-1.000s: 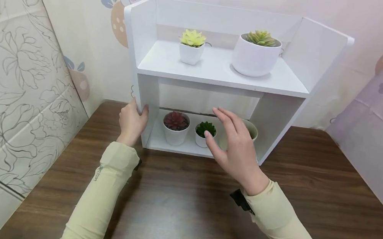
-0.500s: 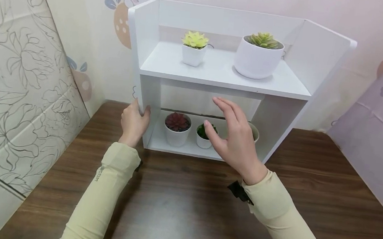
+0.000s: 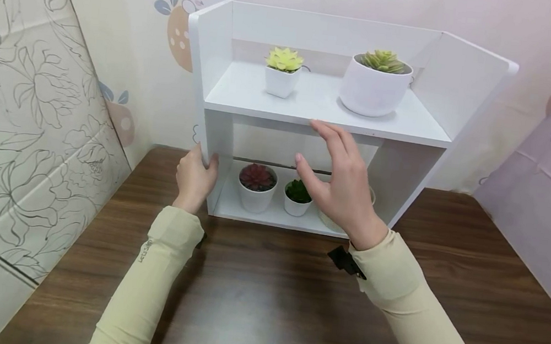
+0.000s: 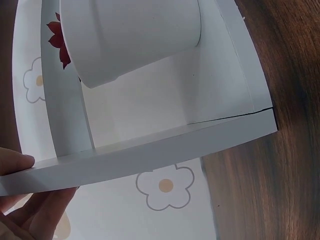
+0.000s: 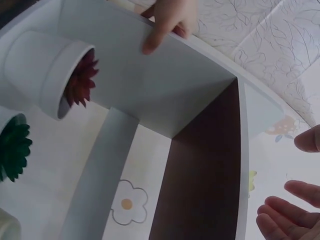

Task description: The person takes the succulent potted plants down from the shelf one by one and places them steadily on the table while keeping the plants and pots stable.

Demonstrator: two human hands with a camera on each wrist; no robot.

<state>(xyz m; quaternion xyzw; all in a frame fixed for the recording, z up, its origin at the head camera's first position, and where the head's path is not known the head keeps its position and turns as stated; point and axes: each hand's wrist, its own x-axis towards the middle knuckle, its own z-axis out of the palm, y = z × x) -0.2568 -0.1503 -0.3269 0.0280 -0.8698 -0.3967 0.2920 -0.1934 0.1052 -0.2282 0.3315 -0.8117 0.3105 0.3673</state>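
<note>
My left hand [image 3: 194, 178] grips the left side panel of a white two-tier shelf [image 3: 315, 95]. In the left wrist view, its thumb and fingers [image 4: 52, 210] lie on opposite sides of the panel's edge [image 4: 150, 152]. My right hand [image 3: 346, 187] is raised before the shelf, fingers spread and holding nothing; its fingertips overlap the upper board's front edge. The upper board bears a yellow-green succulent in a small white pot [image 3: 281, 82] and a larger white pot [image 3: 373, 93] with a green succulent. Below stand a red succulent [image 3: 257, 178] and a small dark green succulent [image 3: 297, 192], both in white pots.
A pale pot [image 3: 330, 221] on the lower board is mostly hidden behind my right hand. The shelf stands on a dark wooden table [image 3: 254, 292], close to a patterned back wall [image 3: 133, 42]. A flower-patterned panel [image 3: 22, 114] borders the table on the left.
My right hand has risen from in front of the lower pots toward the upper board's edge, uncovering the small dark green plant. My left hand keeps its grip on the panel.
</note>
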